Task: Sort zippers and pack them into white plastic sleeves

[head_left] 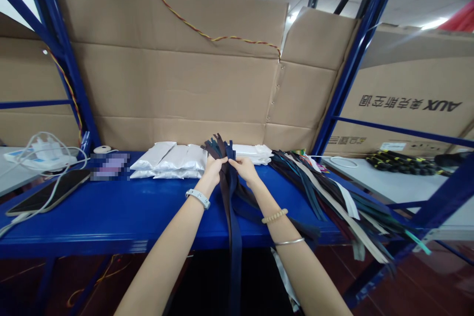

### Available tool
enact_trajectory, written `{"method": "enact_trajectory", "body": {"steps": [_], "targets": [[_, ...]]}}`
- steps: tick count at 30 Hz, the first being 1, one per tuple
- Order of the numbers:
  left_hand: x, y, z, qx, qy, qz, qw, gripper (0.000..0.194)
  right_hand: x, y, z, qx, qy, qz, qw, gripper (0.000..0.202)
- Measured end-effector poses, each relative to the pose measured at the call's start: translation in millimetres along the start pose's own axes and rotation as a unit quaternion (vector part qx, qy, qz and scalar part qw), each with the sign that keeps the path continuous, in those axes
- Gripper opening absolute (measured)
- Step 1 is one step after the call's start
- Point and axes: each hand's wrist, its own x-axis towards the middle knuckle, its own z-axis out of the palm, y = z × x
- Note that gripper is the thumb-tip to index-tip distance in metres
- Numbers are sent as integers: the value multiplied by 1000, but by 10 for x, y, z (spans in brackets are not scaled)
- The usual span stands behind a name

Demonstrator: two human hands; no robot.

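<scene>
My left hand, with a pale band on its wrist, pinches a bunch of long, flat fabric strips that look like zippers. From the other side my right hand, wearing a beaded bracelet and a bangle, is closed on the same bunch. Dark brown and navy ends fan out above my fingers. Below, the long tails hang over the table's front edge, and some trail under my right forearm. To the right lies a larger pile of zippers in black, teal, beige and dark red, partly over the edge.
White plastic packets are stacked behind my left hand, and more white packets lie behind my right. A phone with a cable rests at the left of the blue table. Blue posts and a cardboard wall enclose the back.
</scene>
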Motion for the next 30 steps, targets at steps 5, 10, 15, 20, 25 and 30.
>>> {"method": "enact_trajectory", "body": {"steps": [5, 10, 15, 20, 25, 30], "targets": [[17, 39, -6, 1, -7, 2, 1000, 40, 53, 59, -51, 30, 20, -4, 999, 14], [-35, 112, 23, -4, -83, -16, 996, 39, 131, 86, -122, 115, 92, -8, 989, 9], [-163, 180, 95, 4, -187, -57, 981, 38, 174, 31, -196, 220, 104, -5, 970, 17], [-232, 221, 128, 24, -226, -73, 971, 38, 182, -19, -224, 279, 56, 14, 959, 17], [-224, 207, 129, 48, -225, -86, 969, 39, 121, -46, -153, 281, -16, 43, 959, 35], [-229, 186, 116, 59, -218, -91, 970, 38, 68, -77, -147, 275, -41, 51, 959, 44]]}}
